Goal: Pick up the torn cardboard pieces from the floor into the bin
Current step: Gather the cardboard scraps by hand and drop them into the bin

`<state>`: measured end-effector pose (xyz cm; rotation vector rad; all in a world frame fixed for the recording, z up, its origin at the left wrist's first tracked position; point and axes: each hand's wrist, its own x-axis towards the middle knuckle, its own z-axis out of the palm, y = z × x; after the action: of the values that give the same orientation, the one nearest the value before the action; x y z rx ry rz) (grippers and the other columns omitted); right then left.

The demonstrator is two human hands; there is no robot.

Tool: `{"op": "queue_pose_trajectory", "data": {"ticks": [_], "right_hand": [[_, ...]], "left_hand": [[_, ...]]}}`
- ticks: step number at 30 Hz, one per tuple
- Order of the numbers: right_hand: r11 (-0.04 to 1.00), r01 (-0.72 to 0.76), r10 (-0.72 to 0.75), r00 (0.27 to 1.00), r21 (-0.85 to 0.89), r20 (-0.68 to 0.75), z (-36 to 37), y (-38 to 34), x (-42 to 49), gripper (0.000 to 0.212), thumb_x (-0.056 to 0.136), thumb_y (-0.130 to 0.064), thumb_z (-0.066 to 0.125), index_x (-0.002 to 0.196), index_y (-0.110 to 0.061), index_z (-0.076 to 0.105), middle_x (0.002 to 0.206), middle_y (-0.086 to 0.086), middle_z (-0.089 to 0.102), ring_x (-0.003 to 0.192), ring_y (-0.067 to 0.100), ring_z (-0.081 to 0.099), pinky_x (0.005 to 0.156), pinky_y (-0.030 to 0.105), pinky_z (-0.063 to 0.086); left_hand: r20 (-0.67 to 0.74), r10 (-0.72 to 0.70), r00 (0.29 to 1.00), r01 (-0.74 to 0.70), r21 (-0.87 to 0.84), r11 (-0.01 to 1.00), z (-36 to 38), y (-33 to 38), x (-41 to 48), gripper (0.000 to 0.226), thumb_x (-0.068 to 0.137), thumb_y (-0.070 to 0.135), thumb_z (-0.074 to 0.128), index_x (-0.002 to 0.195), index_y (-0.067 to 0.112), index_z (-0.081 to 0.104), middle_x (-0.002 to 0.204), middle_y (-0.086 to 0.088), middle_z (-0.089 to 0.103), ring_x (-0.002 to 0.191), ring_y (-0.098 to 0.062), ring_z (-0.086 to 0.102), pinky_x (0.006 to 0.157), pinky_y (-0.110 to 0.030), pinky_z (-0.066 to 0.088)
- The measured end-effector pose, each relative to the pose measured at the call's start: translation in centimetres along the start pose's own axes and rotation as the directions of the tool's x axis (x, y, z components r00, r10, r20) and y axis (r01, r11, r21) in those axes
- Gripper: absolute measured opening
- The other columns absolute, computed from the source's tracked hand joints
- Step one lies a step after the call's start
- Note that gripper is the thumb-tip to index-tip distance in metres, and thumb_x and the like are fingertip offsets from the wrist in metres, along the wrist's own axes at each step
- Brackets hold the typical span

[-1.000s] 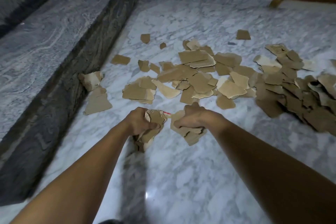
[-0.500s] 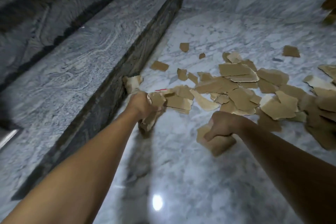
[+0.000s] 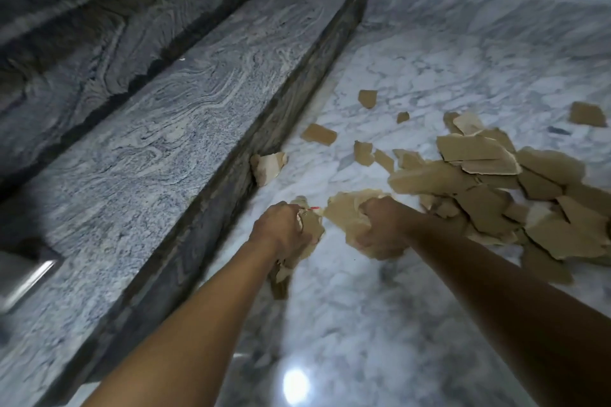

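Ahead and rightward of both hands, nearest the right hand [image 3: 380, 228]: main heap of torn cardboard pieces [image 3: 496, 182], spread along the marble floor [image 3: 363, 307] away to the right; left hand [image 3: 281, 231] and right hand each clenched round a wad of pieces; bin not in view.

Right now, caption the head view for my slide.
Left hand and right hand grip torn cardboard over the littered marble floor.
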<state>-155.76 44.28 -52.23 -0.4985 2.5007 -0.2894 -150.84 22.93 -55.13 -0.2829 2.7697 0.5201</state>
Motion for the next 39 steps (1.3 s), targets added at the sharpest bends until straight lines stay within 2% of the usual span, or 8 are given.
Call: {"op": "queue_pose_trajectory", "data": {"ticks": [3, 5, 8, 15, 19, 25, 32, 39], "right_hand": [[1.000, 0.009, -0.009, 1.000, 0.019, 0.003, -2.1, 0.8, -0.4, 0.069, 0.077, -0.044, 0.081, 0.130, -0.007, 0.056, 0.130, 0.010, 0.059, 0.122, 0.027, 0.055, 0.091, 0.030, 0.044], [0.998, 0.019, -0.018, 1.000, 0.053, -0.025, -3.7, 1.3, -0.1, 0.050, 0.072, -0.044, 0.085, 0.101, -0.010, 0.063, 0.099, 0.002, 0.060, 0.104, 0.025, 0.059, 0.073, 0.030, 0.044], [0.999, 0.012, -0.012, 1.000, 0.053, 0.000, -4.8, 1.0, 1.1, 0.047, 0.060, -0.047, 0.091, 0.072, -0.013, 0.060, 0.082, 0.001, 0.056, 0.087, 0.023, 0.058, 0.069, 0.029, 0.045], [0.994, -0.048, 0.047, 0.999, -0.097, -0.009, -0.6, 0.4, 3.2, 0.084, 0.057, -0.053, 0.087, 0.132, -0.032, 0.056, 0.140, 0.000, 0.035, 0.129, 0.031, 0.038, 0.106, 0.050, 0.035], [0.955, -0.011, -0.003, 0.999, -0.296, -0.048, 0.3, 0.3, 3.6, 0.073, 0.063, -0.057, 0.079, 0.129, -0.040, 0.053, 0.126, 0.005, 0.034, 0.118, 0.035, 0.037, 0.100, 0.054, 0.032], [0.999, 0.038, -0.036, 0.985, 0.005, -0.167, -0.4, 1.3, 3.0, 0.099, 0.051, -0.035, 0.093, 0.131, -0.029, 0.035, 0.116, 0.007, 0.046, 0.110, 0.028, 0.046, 0.089, 0.039, 0.044], [0.993, -0.074, 0.088, 0.983, 0.091, -0.160, 0.1, 1.9, 1.9, 0.080, 0.044, -0.051, 0.086, 0.111, -0.015, 0.062, 0.106, 0.004, 0.065, 0.101, 0.023, 0.061, 0.079, 0.034, 0.057], [0.873, -0.045, 0.253, 0.893, 0.485, -0.373, -2.2, 2.6, 0.0, 0.058, 0.054, -0.046, 0.094, 0.094, -0.011, 0.072, 0.089, 0.002, 0.069, 0.087, 0.020, 0.066, 0.068, 0.026, 0.045]], "left_hand": [[0.041, -0.046, 0.998, 0.045, 0.014, 0.999, -0.9, -0.3, 0.9, 0.044, 0.069, 0.051, 0.077, 0.101, 0.024, 0.062, 0.127, -0.005, 0.043, 0.122, -0.030, 0.041, 0.097, -0.041, 0.043], [0.047, -0.053, 0.997, 0.052, 0.030, 0.998, -0.8, -0.4, 1.1, 0.041, 0.068, 0.050, 0.079, 0.091, 0.024, 0.057, 0.121, -0.009, 0.047, 0.115, -0.032, 0.047, 0.089, -0.033, 0.043], [0.049, -0.078, 0.996, 0.080, -0.023, 0.997, 0.0, -0.6, 1.3, 0.046, 0.073, 0.044, 0.077, 0.109, 0.026, 0.055, 0.120, -0.011, 0.055, 0.115, -0.030, 0.047, 0.086, -0.030, 0.042], [0.144, -0.020, 0.989, 0.026, -0.041, 0.999, -1.0, -0.9, 0.9, 0.068, 0.078, 0.039, 0.075, 0.137, 0.025, 0.042, 0.127, -0.009, 0.059, 0.121, -0.032, 0.051, 0.089, -0.028, 0.044], [0.028, -0.001, 1.000, 0.004, -0.086, 0.996, -4.5, 0.9, 3.4, 0.063, 0.077, 0.030, 0.078, 0.130, 0.023, 0.045, 0.128, -0.013, 0.048, 0.115, -0.034, 0.053, 0.091, -0.029, 0.046], [-0.066, -0.108, 0.992, 0.113, 0.073, 0.991, -6.6, 1.1, 7.0, 0.046, 0.090, 0.028, 0.060, 0.133, 0.021, 0.044, 0.129, -0.024, 0.053, 0.116, -0.046, 0.054, 0.099, -0.043, 0.046], [-0.289, -0.103, 0.952, 0.182, 0.263, 0.948, -5.0, 2.7, 4.5, 0.031, 0.092, 0.034, 0.054, 0.115, 0.016, 0.064, 0.119, -0.015, 0.063, 0.121, -0.034, 0.053, 0.097, -0.046, 0.043], [-0.173, -0.048, 0.984, 0.014, -0.191, 0.982, -7.8, 2.4, 2.5, 0.035, 0.065, 0.041, 0.088, 0.082, 0.016, 0.070, 0.082, -0.005, 0.071, 0.077, -0.019, 0.065, 0.066, -0.024, 0.045]]}}
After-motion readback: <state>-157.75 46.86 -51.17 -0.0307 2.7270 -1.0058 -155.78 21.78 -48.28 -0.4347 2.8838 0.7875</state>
